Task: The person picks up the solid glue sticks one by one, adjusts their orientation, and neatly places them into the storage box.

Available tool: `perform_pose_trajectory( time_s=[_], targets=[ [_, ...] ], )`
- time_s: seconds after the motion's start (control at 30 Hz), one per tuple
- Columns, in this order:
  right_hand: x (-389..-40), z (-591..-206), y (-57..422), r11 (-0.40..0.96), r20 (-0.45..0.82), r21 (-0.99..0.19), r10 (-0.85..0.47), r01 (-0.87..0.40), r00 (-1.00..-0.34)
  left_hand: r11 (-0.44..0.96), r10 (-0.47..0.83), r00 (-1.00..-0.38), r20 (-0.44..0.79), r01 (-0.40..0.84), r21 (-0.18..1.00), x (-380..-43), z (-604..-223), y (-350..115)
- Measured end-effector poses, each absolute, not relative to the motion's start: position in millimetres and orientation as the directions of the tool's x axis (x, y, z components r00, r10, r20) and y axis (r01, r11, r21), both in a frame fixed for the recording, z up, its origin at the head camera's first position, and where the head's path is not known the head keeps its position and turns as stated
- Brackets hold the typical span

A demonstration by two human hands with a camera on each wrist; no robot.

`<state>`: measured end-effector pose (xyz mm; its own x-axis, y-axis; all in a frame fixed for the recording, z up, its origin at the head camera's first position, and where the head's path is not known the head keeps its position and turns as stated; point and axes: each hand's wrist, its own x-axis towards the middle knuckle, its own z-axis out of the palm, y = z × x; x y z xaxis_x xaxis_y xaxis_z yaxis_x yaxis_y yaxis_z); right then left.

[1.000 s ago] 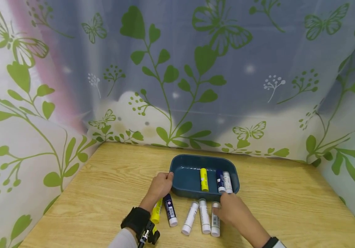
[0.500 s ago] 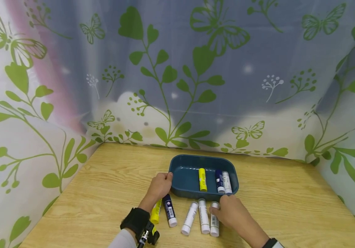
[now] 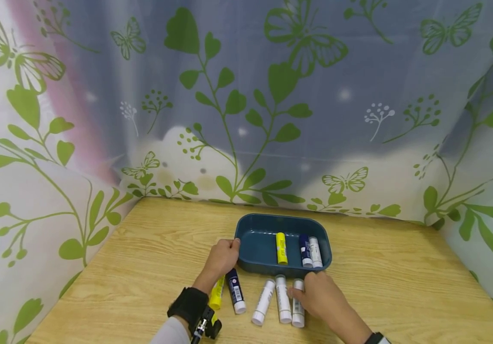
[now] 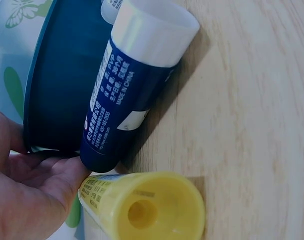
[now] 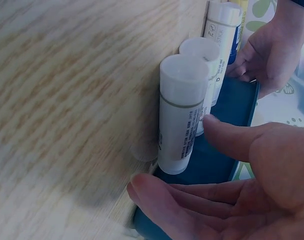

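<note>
My left hand [image 3: 222, 257] pinches the left rim of a dark blue-green tray [image 3: 257, 267]. In the left wrist view, a dark blue glue stick [image 4: 126, 100] and a yellow one [image 4: 162, 210] lie beside that hand. My right hand [image 3: 321, 296] is at the tray's front right, around the rightmost white glue stick [image 3: 298, 308]. The right wrist view shows the thumb and fingers [image 5: 162, 200] spread apart, with a gap around this white stick [image 5: 182, 115]. The thumb tip points toward the middle white glue stick [image 3: 283, 301].
Inside the tray lie a yellow glue stick [image 3: 281, 248], a dark blue one [image 3: 305, 251] and a white one [image 3: 315, 252]. Another white glue stick [image 3: 263, 303] lies in front of the tray. A patterned curtain [image 3: 246, 119] encloses the wooden table [image 3: 177, 224].
My right thumb has slid left across the rightmost white glue stick, and the hand has opened a little wider. My left hand, the tray and the glue sticks stay in place.
</note>
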<state>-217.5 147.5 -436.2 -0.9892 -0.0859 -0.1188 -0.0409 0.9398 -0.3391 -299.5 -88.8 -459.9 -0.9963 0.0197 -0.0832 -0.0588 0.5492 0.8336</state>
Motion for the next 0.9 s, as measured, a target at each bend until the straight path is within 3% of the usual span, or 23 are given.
perform_pose_trajectory(
  time_s=[0.9],
  targets=[
    [-224.3, -437.8, 148.5, 0.956, -0.081, -0.29, -0.077, -0.05, -0.994, 0.549, 0.009, -0.994, -0.105, -0.083, 0.832, -299.9, -458.5, -87.3]
  ],
)
